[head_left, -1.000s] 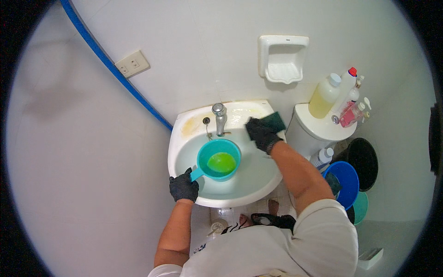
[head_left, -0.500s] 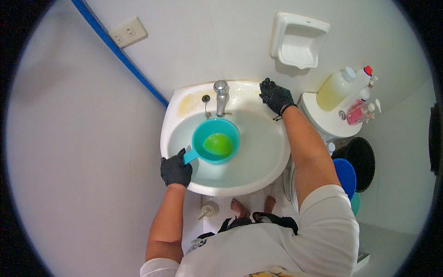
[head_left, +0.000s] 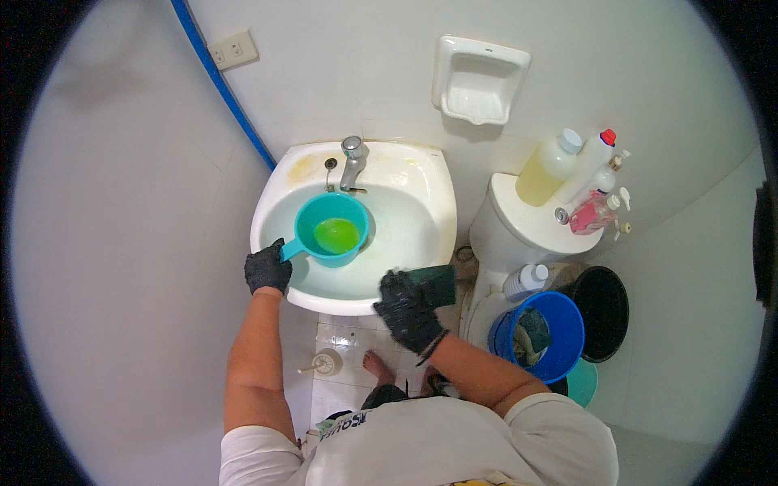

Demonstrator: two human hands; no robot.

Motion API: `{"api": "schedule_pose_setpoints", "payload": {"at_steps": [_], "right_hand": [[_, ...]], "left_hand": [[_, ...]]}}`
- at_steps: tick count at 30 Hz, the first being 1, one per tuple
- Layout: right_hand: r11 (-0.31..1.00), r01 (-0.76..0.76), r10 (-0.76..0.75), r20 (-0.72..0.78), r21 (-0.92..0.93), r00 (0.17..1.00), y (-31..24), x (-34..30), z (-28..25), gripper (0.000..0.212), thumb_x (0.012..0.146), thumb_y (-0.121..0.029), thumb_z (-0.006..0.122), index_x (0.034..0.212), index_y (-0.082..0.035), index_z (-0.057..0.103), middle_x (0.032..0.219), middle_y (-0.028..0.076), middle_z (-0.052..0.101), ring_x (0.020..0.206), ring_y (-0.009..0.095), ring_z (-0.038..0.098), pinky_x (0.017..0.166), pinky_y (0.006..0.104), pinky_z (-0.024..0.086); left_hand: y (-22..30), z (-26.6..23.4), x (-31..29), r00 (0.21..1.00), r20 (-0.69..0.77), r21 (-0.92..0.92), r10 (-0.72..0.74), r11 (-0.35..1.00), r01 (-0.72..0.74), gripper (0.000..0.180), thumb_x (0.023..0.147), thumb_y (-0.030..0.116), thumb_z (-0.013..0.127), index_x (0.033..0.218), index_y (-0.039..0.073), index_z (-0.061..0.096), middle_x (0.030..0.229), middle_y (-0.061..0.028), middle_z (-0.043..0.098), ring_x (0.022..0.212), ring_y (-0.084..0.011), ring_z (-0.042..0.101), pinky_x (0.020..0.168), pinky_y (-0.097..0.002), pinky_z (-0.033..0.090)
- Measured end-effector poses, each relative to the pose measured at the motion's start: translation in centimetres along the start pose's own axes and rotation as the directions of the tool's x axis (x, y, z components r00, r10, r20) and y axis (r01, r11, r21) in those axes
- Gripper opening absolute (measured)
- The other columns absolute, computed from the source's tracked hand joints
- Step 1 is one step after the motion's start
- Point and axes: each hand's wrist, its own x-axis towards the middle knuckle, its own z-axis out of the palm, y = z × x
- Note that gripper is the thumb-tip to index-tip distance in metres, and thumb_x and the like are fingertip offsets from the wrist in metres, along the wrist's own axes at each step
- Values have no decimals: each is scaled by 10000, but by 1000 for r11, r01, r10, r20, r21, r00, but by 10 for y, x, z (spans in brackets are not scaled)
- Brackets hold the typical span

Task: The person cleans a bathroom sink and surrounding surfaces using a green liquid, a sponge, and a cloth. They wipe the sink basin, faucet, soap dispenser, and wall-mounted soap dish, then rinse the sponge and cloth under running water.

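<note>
A turquoise dipper (head_left: 306, 217) with bright green-yellow liquid (head_left: 336, 236) in it is over the left part of the white sink (head_left: 438, 186). Its short handle is gripped by my left hand (head_left: 268, 267), in a black glove, at the sink's left rim. My right hand (head_left: 408, 312), also black-gloved, is at the front right of the sink rim. Its fingers are closed on a dark green scouring pad (head_left: 438, 285), which sticks out to the right. Behind the dipper stands the chrome faucet (head_left: 353, 162), with a stopper (head_left: 331, 164) beside it. A yellowish stain marks the back left rim.
A toilet tank (head_left: 496, 219) at the right bears a jug of yellow liquid (head_left: 545, 170), a red-capped white bottle (head_left: 596, 154) and pump bottles (head_left: 594, 215). Below are a blue bucket (head_left: 572, 324) holding cloths and a black bucket (head_left: 604, 312). A soap dish (head_left: 480, 81) is on the wall.
My right hand has come from the sink's back right corner to its front rim, the green pad now showing. The view has shifted right; my left hand still holds the dipper.
</note>
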Motion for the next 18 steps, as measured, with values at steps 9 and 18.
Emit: {"api": "schedule_pose_setpoints", "payload": {"at_steps": [9,18], "right_hand": [[972,123,-134,-45,-199,990,112,65,-49,361,848,-296,539,1137,-85,588,1166,152,577,1130,358,484,962,479,355],[942,321,-334,-344,-95,878,77,12,-4,333,820,-295,571,981,-4,593,974,194,606,994,340,550,998,474,341]], "left_hand": [[10,-33,-49,993,30,-45,-117,992,119,445,760,235,608,1203,253,573,1012,-118,646,908,-296,632,814,-423,502],[-34,-85,-73,974,-133,-48,-185,982,180,394,780,219,611,1173,243,598,1003,-128,646,913,-308,626,802,-422,498]]}}
